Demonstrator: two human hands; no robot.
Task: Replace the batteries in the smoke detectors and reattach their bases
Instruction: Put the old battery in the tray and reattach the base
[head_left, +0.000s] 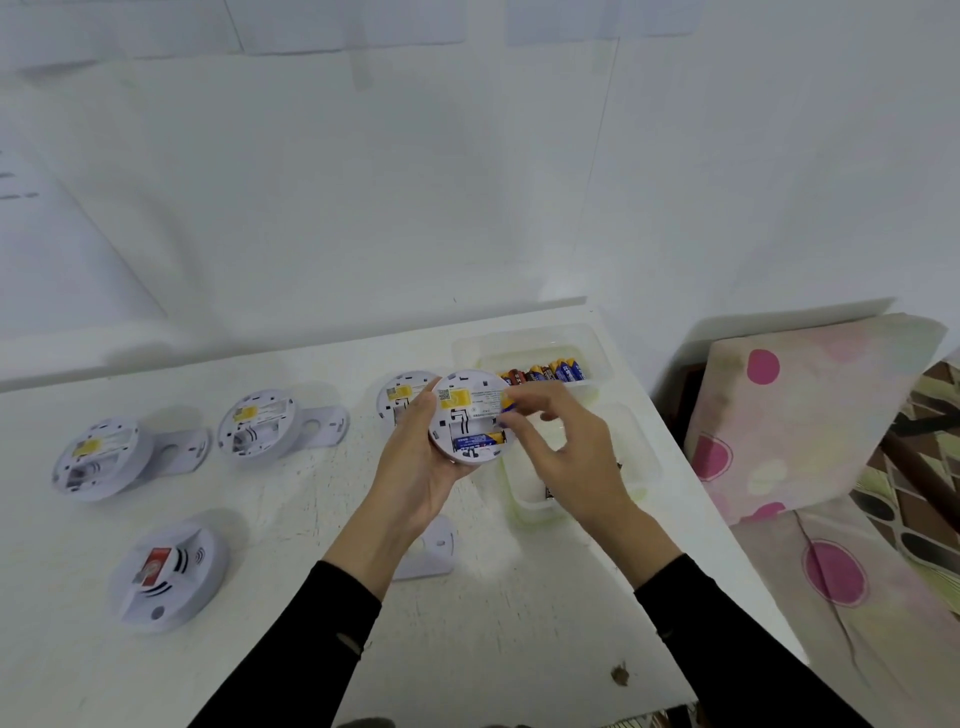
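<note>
Palm turned up, the left hand (418, 470) holds a smoke detector (470, 410) above the bench (270, 525), fingers curled round its rim and its open back facing the camera. One blue battery (479, 441) lies in the compartment. The right hand (569, 449), wrist bent, pinches a second battery (507, 403) between thumb and fingertips at the detector's right edge.

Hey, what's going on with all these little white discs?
A person holds an opened smoke detector in the left hand, one battery already seated in it. The right hand pinches a second battery right beside its edge. More opened detectors wait on the table, with a tray of batteries behind.
</note>
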